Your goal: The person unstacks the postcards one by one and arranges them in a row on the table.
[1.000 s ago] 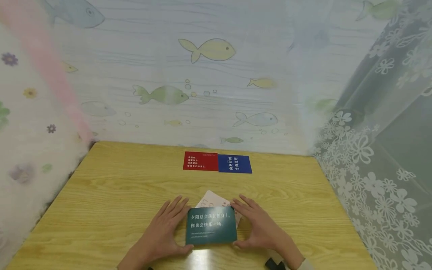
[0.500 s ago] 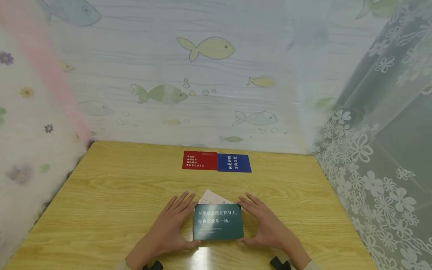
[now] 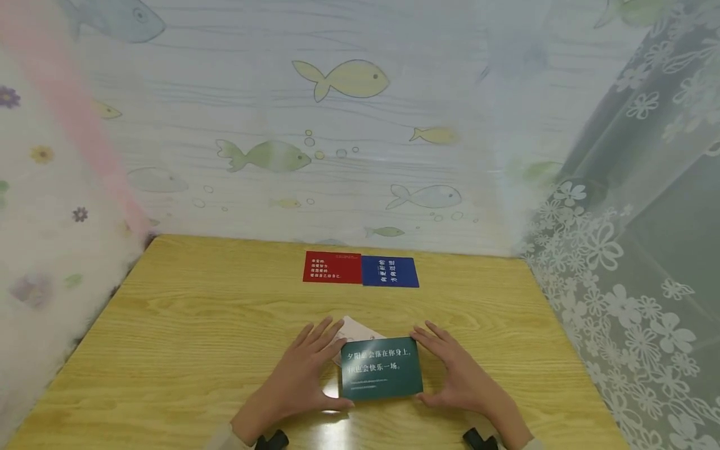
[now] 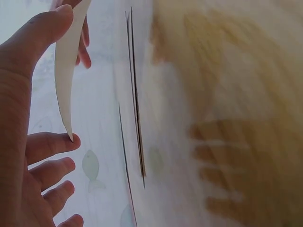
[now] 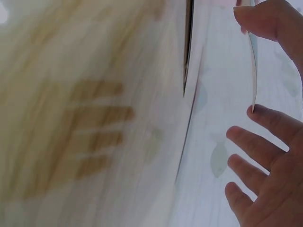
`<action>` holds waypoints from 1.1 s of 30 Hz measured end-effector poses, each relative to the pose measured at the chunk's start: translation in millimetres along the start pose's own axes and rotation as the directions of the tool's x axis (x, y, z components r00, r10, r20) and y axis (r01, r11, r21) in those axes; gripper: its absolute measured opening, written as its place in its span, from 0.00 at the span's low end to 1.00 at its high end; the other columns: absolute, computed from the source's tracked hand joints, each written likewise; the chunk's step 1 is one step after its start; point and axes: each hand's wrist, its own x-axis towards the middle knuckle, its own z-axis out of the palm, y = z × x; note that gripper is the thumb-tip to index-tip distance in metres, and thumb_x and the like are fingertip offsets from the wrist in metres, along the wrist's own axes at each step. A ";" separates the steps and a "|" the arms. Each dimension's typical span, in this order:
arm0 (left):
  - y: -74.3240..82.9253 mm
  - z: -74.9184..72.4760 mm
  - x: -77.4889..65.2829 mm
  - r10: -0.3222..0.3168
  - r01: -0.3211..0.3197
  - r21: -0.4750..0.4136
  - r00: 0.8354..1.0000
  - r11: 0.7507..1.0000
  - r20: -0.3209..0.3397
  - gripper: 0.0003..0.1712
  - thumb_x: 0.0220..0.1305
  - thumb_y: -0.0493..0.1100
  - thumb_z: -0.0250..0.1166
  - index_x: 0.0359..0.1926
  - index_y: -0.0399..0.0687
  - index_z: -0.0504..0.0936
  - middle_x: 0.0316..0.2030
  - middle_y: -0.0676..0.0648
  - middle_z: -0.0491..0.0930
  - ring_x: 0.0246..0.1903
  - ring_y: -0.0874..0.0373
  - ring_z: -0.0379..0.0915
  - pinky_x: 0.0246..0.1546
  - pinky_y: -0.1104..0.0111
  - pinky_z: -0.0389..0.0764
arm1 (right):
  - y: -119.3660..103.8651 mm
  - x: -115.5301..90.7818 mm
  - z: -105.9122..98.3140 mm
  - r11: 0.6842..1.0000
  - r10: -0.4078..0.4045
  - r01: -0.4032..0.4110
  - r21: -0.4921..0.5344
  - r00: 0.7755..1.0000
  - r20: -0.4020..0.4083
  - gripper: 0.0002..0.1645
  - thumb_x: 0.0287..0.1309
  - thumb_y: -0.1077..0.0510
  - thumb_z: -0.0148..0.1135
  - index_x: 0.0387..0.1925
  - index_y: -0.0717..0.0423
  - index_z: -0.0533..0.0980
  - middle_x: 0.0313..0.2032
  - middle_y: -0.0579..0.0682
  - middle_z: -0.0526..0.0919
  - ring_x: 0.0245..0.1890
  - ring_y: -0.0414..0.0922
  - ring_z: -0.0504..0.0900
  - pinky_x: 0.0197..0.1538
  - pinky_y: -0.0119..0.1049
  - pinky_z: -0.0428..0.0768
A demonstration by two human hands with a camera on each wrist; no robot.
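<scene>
A dark green card [image 3: 384, 382] with white lettering is held level above the table by both hands. My left hand [image 3: 298, 378] pinches its left side, thumb at the near corner and index finger at the far one. My right hand [image 3: 468, 382] grips the right side the same way. In the left wrist view the card [image 4: 65, 71] looks slightly bowed between thumb and index fingertip, the other fingers spread apart. A pale pink card [image 3: 357, 329] lies beneath, mostly hidden by the green one; thin card edges [image 4: 136, 104] show on the tabletop.
A red card [image 3: 332, 267] and a blue card [image 3: 390, 271] lie side by side near the back of the wood-grain table [image 3: 197, 325]. Behind stands a fish-patterned curtain [image 3: 349, 156]; a lace curtain [image 3: 613, 300] hangs on the right.
Both hands have shifted to the right, carrying the green card with them. The pale pink card stays in place and now shows at the green card's upper left. Red and blue cards have not moved.
</scene>
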 end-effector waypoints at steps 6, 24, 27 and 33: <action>7.1 4.4 15.6 -0.019 0.019 -0.020 0.999 1.000 0.035 0.61 0.41 0.80 0.71 0.68 0.45 0.77 0.76 0.44 0.62 0.78 0.45 0.52 0.77 0.45 0.55 | 7.8 -6.5 -9.0 0.999 0.032 -0.032 0.023 0.999 -0.002 0.66 0.31 0.48 0.88 0.75 0.48 0.65 0.73 0.55 0.68 0.77 0.60 0.58 0.65 0.68 0.71; 20.1 28.1 62.5 0.002 -0.008 0.072 0.997 0.997 0.077 0.61 0.48 0.79 0.68 0.74 0.47 0.69 0.77 0.42 0.60 0.78 0.43 0.51 0.76 0.46 0.57 | 45.2 -22.5 -25.6 0.995 0.097 -0.096 0.029 0.994 -0.052 0.64 0.34 0.54 0.88 0.75 0.56 0.64 0.73 0.62 0.65 0.75 0.68 0.55 0.62 0.71 0.72; 21.3 31.6 67.5 0.003 -0.011 0.089 0.996 0.996 0.085 0.61 0.50 0.79 0.68 0.75 0.47 0.67 0.77 0.42 0.60 0.77 0.43 0.51 0.76 0.46 0.58 | 51.2 -23.2 -26.8 0.995 0.098 -0.095 0.040 0.993 -0.060 0.64 0.34 0.55 0.88 0.74 0.57 0.65 0.73 0.63 0.66 0.74 0.70 0.55 0.62 0.73 0.70; 22.2 39.4 75.0 -0.007 -0.003 0.090 0.994 0.996 0.111 0.60 0.52 0.77 0.67 0.76 0.46 0.65 0.77 0.43 0.60 0.78 0.45 0.52 0.76 0.47 0.59 | 61.4 -23.9 -28.4 0.990 0.117 -0.112 0.084 0.992 -0.051 0.63 0.36 0.54 0.87 0.74 0.58 0.64 0.72 0.63 0.67 0.74 0.72 0.54 0.63 0.77 0.66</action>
